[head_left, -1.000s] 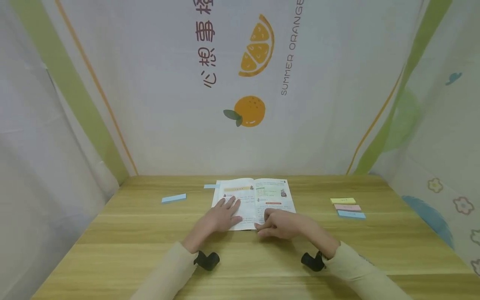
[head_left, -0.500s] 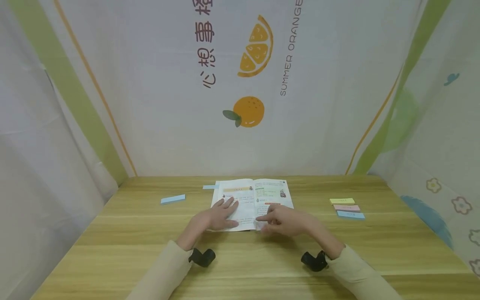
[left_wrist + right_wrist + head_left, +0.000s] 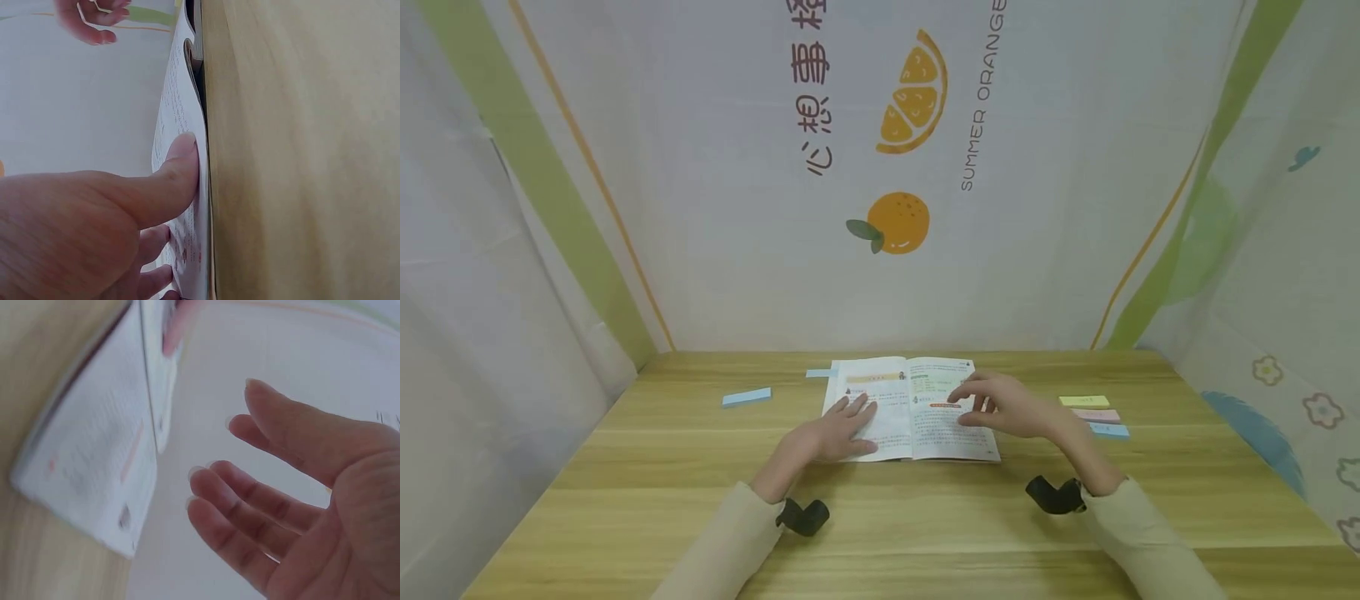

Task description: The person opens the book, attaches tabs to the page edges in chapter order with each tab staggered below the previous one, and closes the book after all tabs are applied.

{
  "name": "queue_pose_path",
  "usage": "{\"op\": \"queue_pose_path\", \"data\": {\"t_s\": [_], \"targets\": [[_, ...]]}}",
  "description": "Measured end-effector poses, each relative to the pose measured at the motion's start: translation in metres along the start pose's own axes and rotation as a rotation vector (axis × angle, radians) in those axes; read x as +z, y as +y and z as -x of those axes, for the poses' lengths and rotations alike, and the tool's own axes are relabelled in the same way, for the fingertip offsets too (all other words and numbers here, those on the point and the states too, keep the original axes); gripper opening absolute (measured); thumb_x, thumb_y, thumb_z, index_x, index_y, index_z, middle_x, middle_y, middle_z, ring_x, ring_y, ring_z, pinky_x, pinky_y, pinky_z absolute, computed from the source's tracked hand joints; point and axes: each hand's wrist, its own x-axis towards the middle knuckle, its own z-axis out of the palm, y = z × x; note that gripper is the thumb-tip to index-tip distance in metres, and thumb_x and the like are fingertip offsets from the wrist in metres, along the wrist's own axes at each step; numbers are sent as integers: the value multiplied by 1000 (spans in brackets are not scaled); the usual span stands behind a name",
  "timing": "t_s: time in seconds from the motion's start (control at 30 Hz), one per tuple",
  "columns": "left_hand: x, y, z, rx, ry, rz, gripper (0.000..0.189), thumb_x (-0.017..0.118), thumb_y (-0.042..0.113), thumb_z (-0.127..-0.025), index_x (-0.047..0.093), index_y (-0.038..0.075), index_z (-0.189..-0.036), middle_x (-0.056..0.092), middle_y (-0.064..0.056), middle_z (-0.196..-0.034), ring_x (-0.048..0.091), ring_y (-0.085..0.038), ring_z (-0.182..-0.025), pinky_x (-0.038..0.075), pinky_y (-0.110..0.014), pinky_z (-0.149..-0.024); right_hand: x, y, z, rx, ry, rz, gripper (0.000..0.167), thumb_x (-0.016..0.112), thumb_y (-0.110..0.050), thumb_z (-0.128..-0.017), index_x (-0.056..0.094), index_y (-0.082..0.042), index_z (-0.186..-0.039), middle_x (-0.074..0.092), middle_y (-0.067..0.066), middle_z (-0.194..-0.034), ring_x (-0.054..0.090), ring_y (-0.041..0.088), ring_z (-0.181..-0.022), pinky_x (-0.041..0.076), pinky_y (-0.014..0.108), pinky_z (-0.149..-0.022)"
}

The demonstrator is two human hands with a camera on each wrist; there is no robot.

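Note:
An open book [image 3: 951, 433] with printed pages lies near the far side of the table. My left hand [image 3: 835, 431] rests on its left page, fingers spread; in the left wrist view the thumb [image 3: 178, 178] touches the page near the bottom edge. Above the right page is my right hand [image 3: 1011, 406], its fingers loosely bent and holding nothing. In the right wrist view that hand [image 3: 294, 494] appears apart from the book [image 3: 100, 437]. A blue sticky tab [image 3: 820, 373] sticks out past the book's upper left edge.
A blue sticky-note pad [image 3: 747, 397] lies left of the book. To the right are a yellow pad [image 3: 1084, 401], a pink pad [image 3: 1101, 414] and another blue pad [image 3: 1110, 430], partly behind the right hand. A printed curtain [image 3: 737, 250] hangs behind the wooden table [image 3: 917, 533].
My right hand has lifted from the book's centre fold and moved right and away from me, uncovering the lower right page. My left hand shifted slightly left early on and stays on the page.

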Motion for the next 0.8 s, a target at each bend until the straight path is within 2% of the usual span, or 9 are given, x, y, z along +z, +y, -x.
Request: {"op": "queue_pose_path", "data": {"t_s": [0.13, 0.3, 0.53, 0.8], "targets": [[1, -2, 1, 0, 3, 6, 69, 54, 35, -105, 26, 1, -158, 14, -19, -166, 8, -44, -151, 17, -55, -120, -18, 10, 11, 70, 38, -37, 31, 71, -20, -96, 69, -6, -123, 67, 5, -108, 65, 14, -86, 57, 30, -75], [3, -2, 1, 7, 9, 11, 70, 55, 35, -105, 27, -1, -158, 15, -21, -166, 9, -45, -151, 17, -55, -120, -38, 30, 28, 181, 80, -59, 36, 71, -21, -97, 67, -6, -129, 68, 8, -118, 66, 17, -94, 56, 34, -78], [3, -2, 1, 4, 17, 5, 70, 55, 34, -105, 27, -1, -158, 15, -21, -165, 9, -45, -151, 17, -54, -120, -60, 58, 54, 212, 154, -57, 33, 68, -14, -98, 66, 0, -128, 63, 20, -128, 64, 27, -101, 55, 39, -83], [3, -1, 2, 2, 17, 5, 69, 54, 34, -105, 26, -1, -158, 15, -21, -165, 9, -45, -151, 17, -54, -121, -64, 91, 81, 286, 173, -30, 31, 64, -10, -100, 65, 5, -127, 63, 23, -125, 63, 33, -103, 53, 47, -87]]}}
